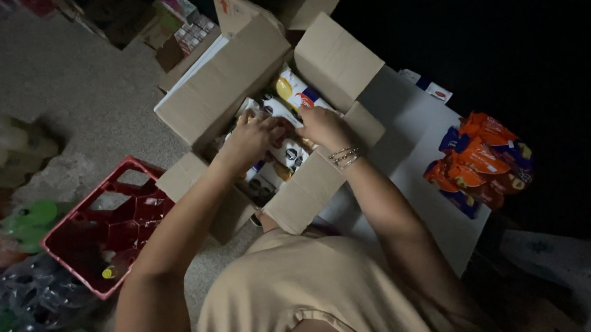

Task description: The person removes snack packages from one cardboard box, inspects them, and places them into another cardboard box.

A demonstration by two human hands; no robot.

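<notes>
An open cardboard box (pixel 216 89) with its flaps spread lies on a white surface, filled with white snack packets (pixel 292 89) that carry dark and yellow marks. My left hand (pixel 253 136) reaches into the box and its fingers close around one of the packets. My right hand (pixel 324 126), with thin bracelets on the wrist, is also inside the box, resting on the packets next to the left hand. Whether the right hand grips a packet is hidden by its back.
A red plastic bottle crate (pixel 107 225) with one bottle in it stands on the floor at the lower left. Orange and blue snack bags (pixel 479 164) are piled on the white surface (pixel 410 118) at the right. More boxes (pixel 192 32) stand behind.
</notes>
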